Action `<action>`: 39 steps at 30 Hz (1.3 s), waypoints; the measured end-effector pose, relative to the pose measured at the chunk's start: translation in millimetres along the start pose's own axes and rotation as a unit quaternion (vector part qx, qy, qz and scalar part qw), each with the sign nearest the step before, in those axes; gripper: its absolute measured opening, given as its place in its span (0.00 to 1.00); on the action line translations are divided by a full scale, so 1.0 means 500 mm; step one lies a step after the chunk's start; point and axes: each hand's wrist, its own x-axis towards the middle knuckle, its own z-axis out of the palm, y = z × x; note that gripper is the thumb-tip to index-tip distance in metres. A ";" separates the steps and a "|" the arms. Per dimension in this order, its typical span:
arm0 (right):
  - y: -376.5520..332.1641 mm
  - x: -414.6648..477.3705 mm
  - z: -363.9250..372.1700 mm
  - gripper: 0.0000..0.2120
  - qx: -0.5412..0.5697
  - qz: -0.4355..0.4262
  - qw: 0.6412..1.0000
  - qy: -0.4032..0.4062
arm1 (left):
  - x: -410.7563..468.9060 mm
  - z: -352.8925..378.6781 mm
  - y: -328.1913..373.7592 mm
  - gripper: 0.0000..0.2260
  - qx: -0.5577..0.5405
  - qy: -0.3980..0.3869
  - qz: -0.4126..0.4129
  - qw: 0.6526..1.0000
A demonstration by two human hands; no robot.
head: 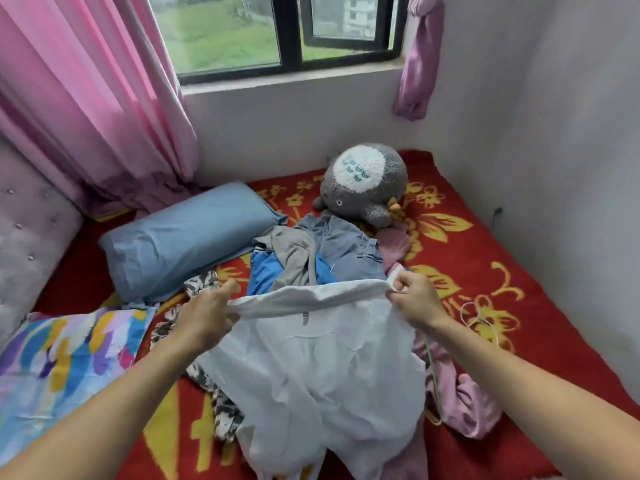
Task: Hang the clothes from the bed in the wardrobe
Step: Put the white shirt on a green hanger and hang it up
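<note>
A white garment (322,372) hangs stretched between my hands above the bed (485,244). My left hand (207,317) pinches its top edge on the left, and my right hand (415,299) grips the top edge on the right. Behind it lies a pile of clothes: a grey top (291,254), a blue piece (266,271), a denim piece (346,247) and a pink piece (394,244). A black-and-white patterned garment (197,285) lies to the left under the white one. A lilac garment (464,400) lies at the right. No wardrobe is in view.
A blue pillow (180,237) and a colourful pillow (59,372) lie at the left. A grey plush toy (363,181) sits at the back. A white hanger (478,317) lies at the right. Walls close the bed at the back and right; pink curtains (86,98) hang left.
</note>
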 end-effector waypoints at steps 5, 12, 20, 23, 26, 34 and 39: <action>0.240 -0.008 0.143 0.15 -0.171 0.107 0.937 -0.286 | 0.010 0.201 0.019 0.04 -0.026 -0.030 -0.079 0.996; 0.434 0.118 0.190 0.06 -0.154 0.225 0.956 -0.109 | 0.021 0.376 0.043 0.09 -0.052 -0.104 -0.133 0.984; 0.459 0.317 0.296 0.09 0.143 0.409 0.899 -0.061 | 0.032 0.428 0.018 0.13 -0.166 -0.114 -0.156 0.967; 0.474 0.331 0.302 0.04 0.111 0.350 0.930 -0.031 | 0.033 0.416 0.011 0.13 -0.192 -0.105 -0.177 0.960; 0.449 0.371 0.270 0.16 0.020 0.250 0.966 0.069 | 0.037 0.392 -0.001 0.11 -0.209 -0.093 -0.190 0.955; 0.202 0.531 0.240 0.19 -0.038 0.042 0.996 0.073 | 0.012 0.367 -0.042 0.05 -0.165 -0.148 -0.219 0.950; 0.247 0.433 0.438 0.07 0.022 0.134 0.969 -0.205 | 0.004 0.368 -0.022 0.12 -0.256 -0.228 -0.220 0.913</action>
